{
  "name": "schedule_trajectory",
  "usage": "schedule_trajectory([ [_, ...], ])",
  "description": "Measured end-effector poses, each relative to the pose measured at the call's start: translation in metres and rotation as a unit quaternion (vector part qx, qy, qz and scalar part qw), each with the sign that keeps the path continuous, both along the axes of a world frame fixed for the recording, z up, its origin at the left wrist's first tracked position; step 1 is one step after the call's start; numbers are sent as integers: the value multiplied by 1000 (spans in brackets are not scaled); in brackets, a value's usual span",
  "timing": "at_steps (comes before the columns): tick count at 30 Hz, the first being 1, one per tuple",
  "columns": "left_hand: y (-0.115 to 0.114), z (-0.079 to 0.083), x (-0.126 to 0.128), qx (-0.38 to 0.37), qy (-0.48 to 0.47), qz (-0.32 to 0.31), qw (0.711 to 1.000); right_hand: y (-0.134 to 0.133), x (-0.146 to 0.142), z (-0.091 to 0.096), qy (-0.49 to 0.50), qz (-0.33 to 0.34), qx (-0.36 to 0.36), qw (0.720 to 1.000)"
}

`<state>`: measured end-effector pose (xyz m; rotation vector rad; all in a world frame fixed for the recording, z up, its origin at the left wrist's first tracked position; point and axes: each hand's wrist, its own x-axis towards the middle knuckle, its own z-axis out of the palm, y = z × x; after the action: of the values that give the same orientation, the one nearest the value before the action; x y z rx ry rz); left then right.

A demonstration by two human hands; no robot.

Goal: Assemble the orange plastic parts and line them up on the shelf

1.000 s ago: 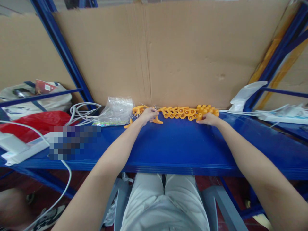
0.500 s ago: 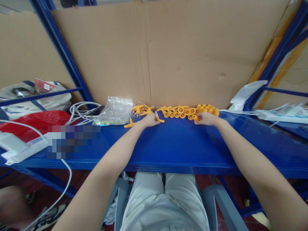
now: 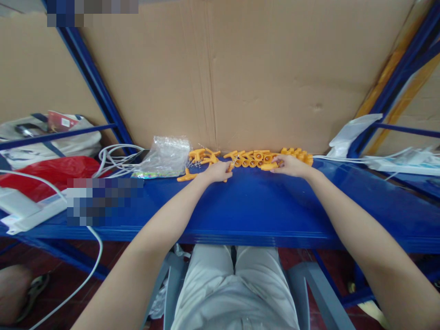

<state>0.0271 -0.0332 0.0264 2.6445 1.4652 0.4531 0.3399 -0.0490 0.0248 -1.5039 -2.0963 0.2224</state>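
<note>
My left hand (image 3: 219, 172) is closed around an orange T-shaped handle (image 3: 230, 168), whose thin metal spiral (image 3: 236, 158) points up and to the right. To the right, my right hand (image 3: 289, 165) pinches an orange tubular piece (image 3: 269, 167) that lies on its side at the front of the row. Several round orange cup-ended pieces (image 3: 245, 162) with small metal centres are lined up between the hands. Behind and left of my left hand is a pile of orange handles with metal spirals (image 3: 203, 156). One loose orange handle (image 3: 186, 175) lies nearer on the blue tabletop (image 3: 261, 206).
Stacked orange pieces (image 3: 300, 155) stand beyond my right hand, against the cardboard wall (image 3: 261, 78). A clear plastic bag (image 3: 167, 156), white cables (image 3: 118, 153) and a red bag (image 3: 68, 172) occupy the left. At right sits a white power strip (image 3: 405, 165).
My left hand has shifted slightly right, and the handle in it has turned with its spiral further right. My right hand has moved left, and its orange piece now lies sideways.
</note>
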Motion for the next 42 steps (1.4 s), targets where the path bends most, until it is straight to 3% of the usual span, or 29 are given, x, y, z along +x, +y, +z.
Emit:
schedule_trajectory([
  [6, -1, -1, 3, -1, -13, -1, 1000, -1, -10, -4, 78, 33, -7, 996],
  [12, -3, 0, 5, -6, 11, -11, 1000, -1, -22, -8, 120, 44, 33, 991],
  [29, -7, -2, 10, -26, 37, 0, 999, 3, -23, -11, 60, 35, 69, 995],
  [33, -6, -6, 14, -53, -9, 21, 998, 5, -23, -14, 36, 75, 105, 991],
  [42, -6, -11, 16, 30, -133, 1, 991, 1, -36, -16, 7, 88, 179, 980],
])
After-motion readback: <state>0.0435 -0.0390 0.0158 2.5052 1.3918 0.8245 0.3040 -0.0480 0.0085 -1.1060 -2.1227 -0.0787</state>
